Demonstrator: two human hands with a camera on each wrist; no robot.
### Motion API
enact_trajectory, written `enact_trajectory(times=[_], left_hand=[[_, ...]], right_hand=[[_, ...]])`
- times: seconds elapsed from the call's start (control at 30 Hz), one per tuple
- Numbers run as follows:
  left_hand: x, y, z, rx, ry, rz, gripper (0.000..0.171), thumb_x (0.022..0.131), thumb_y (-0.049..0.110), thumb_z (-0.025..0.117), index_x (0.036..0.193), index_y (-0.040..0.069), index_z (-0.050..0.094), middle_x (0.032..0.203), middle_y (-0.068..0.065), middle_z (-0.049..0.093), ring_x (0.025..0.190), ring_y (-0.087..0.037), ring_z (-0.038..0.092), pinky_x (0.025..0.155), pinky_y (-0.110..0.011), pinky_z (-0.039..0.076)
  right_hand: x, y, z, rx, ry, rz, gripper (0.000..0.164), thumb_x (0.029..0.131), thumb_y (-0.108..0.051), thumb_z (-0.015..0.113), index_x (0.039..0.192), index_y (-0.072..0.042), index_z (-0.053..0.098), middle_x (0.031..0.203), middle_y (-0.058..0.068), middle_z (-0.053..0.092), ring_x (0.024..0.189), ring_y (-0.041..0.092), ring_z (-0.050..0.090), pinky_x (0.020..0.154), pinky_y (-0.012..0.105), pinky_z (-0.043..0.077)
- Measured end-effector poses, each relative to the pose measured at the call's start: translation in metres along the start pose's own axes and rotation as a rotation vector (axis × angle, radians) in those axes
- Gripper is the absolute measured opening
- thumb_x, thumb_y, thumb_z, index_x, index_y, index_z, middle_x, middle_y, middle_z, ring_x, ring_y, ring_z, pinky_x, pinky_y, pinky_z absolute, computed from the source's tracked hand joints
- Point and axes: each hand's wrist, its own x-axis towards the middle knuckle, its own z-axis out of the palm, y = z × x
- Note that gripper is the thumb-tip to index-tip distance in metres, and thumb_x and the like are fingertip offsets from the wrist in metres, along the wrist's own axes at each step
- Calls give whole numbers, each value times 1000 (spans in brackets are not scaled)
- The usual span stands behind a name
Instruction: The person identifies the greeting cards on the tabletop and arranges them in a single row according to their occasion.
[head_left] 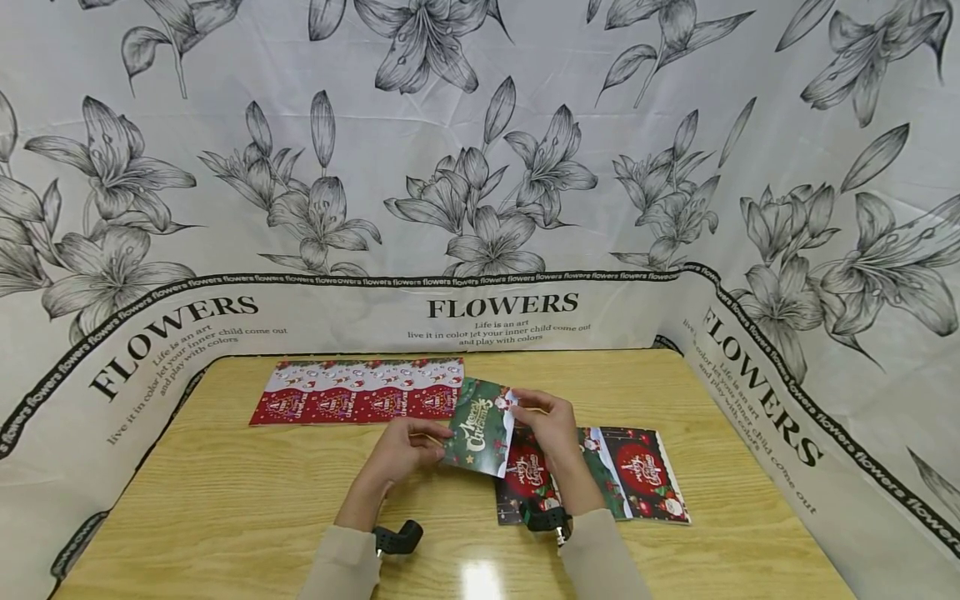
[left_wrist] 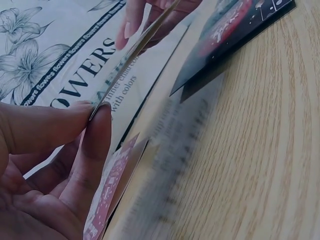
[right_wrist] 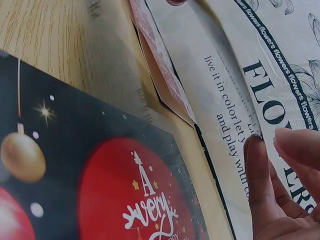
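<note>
A green Christmas card with pale lettering is held up between both hands, over the left end of the right-hand card row. My left hand pinches its left edge between thumb and fingers; the left wrist view shows the card nearly edge-on in that pinch. On the opposite side my right hand grips the upper right edge with thumb and fingertips. Below my right hand lies a dark card with a red circle, partly covered by the held card and the right forearm.
At the back left, several red and white Christmas cards overlap in a row. The right-hand row continues with a green card and another dark card with a red circle. Flower-printed cloth walls in the wooden table.
</note>
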Motion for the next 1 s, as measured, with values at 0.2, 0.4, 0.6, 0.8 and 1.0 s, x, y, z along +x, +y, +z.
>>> enact_trajectory(times=[0.2,0.4,0.6,0.8,1.0], left_hand=[[0,-1,0,-5,98,9,26,87,-18,71,113,-13,73,115,-25,73,86,-24,72,79,-42,62],[1,-1,1,-17,203,-18,26,85,-21,72,108,-10,76,105,-20,75,84,-28,72,75,-37,61],[2,0,-2,-35,299,-30,28,82,-23,73,106,-10,77,99,-18,75,78,-23,70,70,-28,59],[3,-1,-9,-18,346,-31,29,83,-22,73,109,-9,77,102,-20,73,78,-17,68,65,-23,56],[3,0,-11,-35,356,-35,29,85,-23,71,111,-10,76,108,-23,72,80,-18,68,65,-22,56]], right_hand=[[-1,-1,5,36,-79,11,25,92,8,74,117,10,74,108,20,74,78,13,71,76,30,61],[-5,0,15,14,-135,-1,22,91,9,74,112,12,75,112,23,73,81,13,71,77,30,61],[-7,3,22,-2,-204,-10,21,89,10,76,110,13,75,112,23,74,78,13,70,75,28,60],[-13,1,27,-56,-265,-1,24,88,8,78,112,9,77,114,21,75,81,16,72,82,39,60],[-15,2,30,-75,-298,-13,27,88,9,77,115,11,74,111,26,74,86,29,74,83,41,60]])
